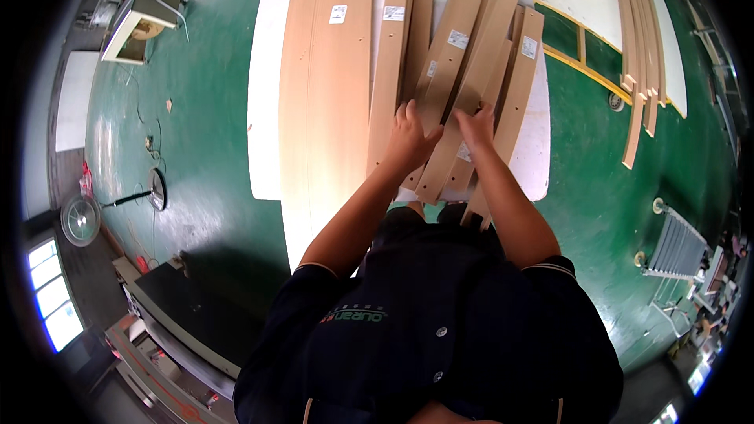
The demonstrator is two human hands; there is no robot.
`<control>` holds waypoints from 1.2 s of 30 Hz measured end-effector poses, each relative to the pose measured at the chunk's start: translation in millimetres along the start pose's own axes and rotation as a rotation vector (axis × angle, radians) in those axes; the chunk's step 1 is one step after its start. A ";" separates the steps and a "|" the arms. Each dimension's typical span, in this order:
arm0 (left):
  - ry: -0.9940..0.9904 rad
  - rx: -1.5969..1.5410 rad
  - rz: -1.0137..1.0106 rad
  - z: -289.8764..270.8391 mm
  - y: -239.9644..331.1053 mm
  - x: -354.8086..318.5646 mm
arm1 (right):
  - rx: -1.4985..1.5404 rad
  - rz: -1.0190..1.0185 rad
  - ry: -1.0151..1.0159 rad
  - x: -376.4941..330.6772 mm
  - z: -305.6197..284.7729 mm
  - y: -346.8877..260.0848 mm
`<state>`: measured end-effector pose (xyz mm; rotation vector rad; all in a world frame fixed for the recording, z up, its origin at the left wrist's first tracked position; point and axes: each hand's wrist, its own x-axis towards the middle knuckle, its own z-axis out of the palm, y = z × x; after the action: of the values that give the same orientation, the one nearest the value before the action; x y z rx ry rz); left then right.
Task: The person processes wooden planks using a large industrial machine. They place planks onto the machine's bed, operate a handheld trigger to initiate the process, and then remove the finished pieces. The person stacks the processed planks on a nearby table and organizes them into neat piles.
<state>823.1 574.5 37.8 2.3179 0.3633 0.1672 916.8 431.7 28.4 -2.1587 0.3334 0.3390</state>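
Several long, light wood-coloured boards lie lengthwise on a white-topped table (265, 110), fanned out at slight angles and partly overlapping. My left hand (412, 140) is curled over the near part of a labelled board (449, 59), fingers at its left edge and thumb toward its right. Just to the right, my right hand (476, 127) grips a middle board (481, 55), its thumb on the top face and its fingers around the right side. Another labelled board (525, 63) lies to the right of that hand. My palms hide parts of the boards under them.
A wide panel (326, 94) and a narrow board (389, 63) lie left of my hands. On the right stands a yellow-framed cart (585, 71) with stacked strips (640, 39) jutting out. A fan (81, 220) and a roller stand (677, 245) are on the green floor.
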 end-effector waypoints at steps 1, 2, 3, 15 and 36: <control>-0.062 0.006 -0.091 11.0 0.8 8.6 | -0.031 -0.012 0.023 -0.5 6.7 3.1; -0.115 0.031 -0.171 18.0 -1.6 19.4 | -0.063 -0.024 0.045 0.1 11.4 5.9; -0.169 0.058 -0.251 21.9 1.6 31.5 | -0.026 0.000 0.032 0.8 11.7 6.6; -0.252 0.116 -0.564 42.4 4.6 72.5 | 0.259 0.011 -0.034 19.0 24.8 49.3; -0.330 -1.053 -0.473 -34.4 50.0 24.9 | 0.338 0.028 -0.134 9.0 -5.7 32.7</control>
<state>849.3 572.4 97.9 1.1530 0.4877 -0.2180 914.1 407.7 3.9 -1.7928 0.3196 0.4101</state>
